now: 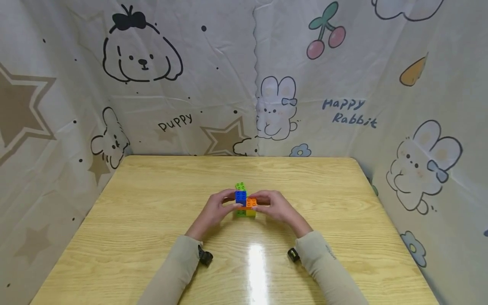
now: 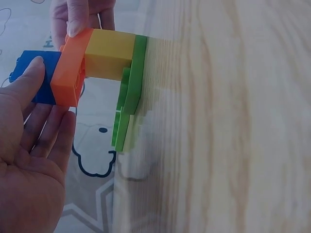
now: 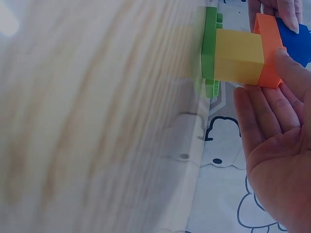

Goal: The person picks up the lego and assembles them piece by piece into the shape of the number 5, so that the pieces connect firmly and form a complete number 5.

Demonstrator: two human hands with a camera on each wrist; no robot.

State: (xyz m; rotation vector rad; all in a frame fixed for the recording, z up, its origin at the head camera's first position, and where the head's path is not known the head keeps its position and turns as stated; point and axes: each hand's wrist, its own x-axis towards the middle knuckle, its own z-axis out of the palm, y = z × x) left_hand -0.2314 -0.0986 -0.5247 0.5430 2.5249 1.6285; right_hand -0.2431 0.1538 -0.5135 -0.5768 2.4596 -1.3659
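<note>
Left hand (image 1: 214, 212): pinching blue brick (image 1: 241, 196), forearm (image 1: 173, 267) toward one o'clock.
Right hand (image 1: 280, 208): pinching orange brick (image 1: 251, 202), forearm toward eleven.
Brick stack (image 1: 244, 198): between them, green studs (image 1: 240, 186) at twelve.

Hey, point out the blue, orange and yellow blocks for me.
Blue block (image 3: 295, 43): right wrist view, on its exposed side.
Orange block (image 2: 72, 68): left wrist view, middle of its long side.
Yellow block (image 3: 239, 57): right wrist view, middle of its flat side.
</note>
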